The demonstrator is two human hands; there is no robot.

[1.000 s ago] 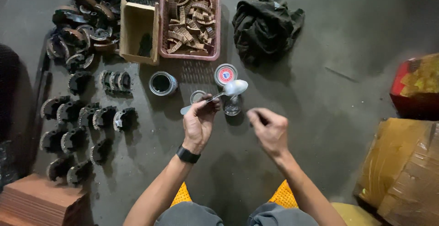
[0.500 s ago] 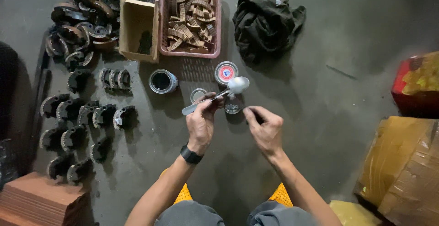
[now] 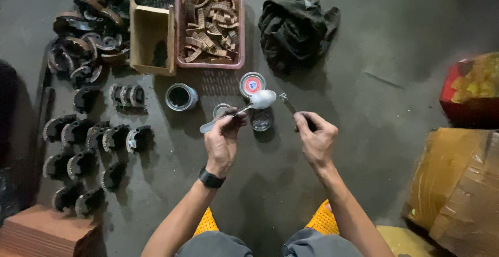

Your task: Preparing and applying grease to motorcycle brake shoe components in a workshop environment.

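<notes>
My left hand (image 3: 223, 141), with a black wristband, holds a metal spoon (image 3: 244, 109) level, its bowl pointing right over a small glass jar (image 3: 261, 120) on the floor. My right hand (image 3: 315, 138) grips a thin dark metal tool (image 3: 289, 103) whose tip points up and left toward the spoon's bowl. A round lid with a red and blue label (image 3: 252, 84) lies just beyond the spoon. A second small round lid (image 3: 221, 110) sits partly hidden behind my left fingers.
An open dark tin (image 3: 180, 96) stands left of the spoon. Behind are a cardboard box (image 3: 150, 38), a pink basket (image 3: 240, 28) of brown lining strips and a black cloth (image 3: 296, 25). Several brake shoes (image 3: 88, 137) cover the left floor. Cardboard (image 3: 457, 184) lies right.
My right hand has raised the thin tool so its tip now shows beside the spoon's bowl. The left hand with the spoon has barely moved.
</notes>
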